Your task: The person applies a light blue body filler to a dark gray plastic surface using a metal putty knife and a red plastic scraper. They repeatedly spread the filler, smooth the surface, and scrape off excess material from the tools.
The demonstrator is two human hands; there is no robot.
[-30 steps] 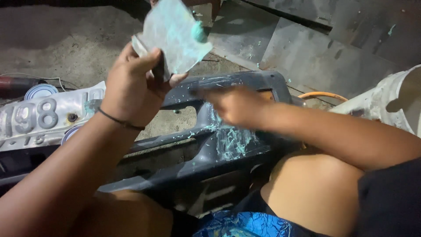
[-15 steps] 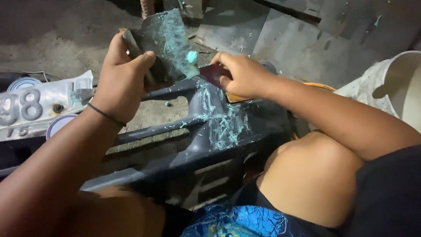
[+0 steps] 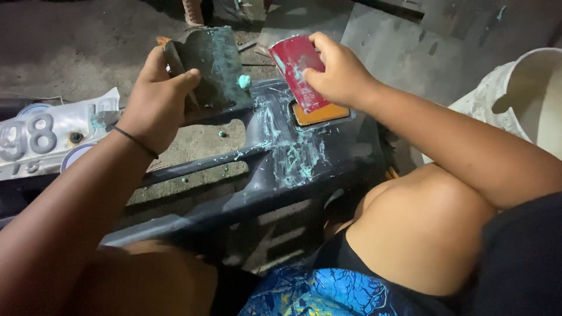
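Note:
My left hand [image 3: 157,99] grips a dark flat board [image 3: 212,65] smeared with pale green filler, held upright above a grey plastic vehicle panel [image 3: 275,169]. A small blob of filler [image 3: 244,81] sits on the board's right edge. My right hand [image 3: 339,73] pinches a red plastic spreader card [image 3: 298,70], also streaked with filler, just to the right of the board. Under the card an orange reflector [image 3: 322,116] is set into the panel. Green smears cover the panel [image 3: 298,155] below it. The panel rests across my knees.
A white plate with raised grey digits [image 3: 52,140] lies on the concrete floor at left. A stained white bucket [image 3: 521,93] stands at the right. Grey metal sheets [image 3: 410,47] lie on the floor beyond the panel.
My right hand rose from the panel and brought the red spreader up beside the board. My left hand lowered the board a little.

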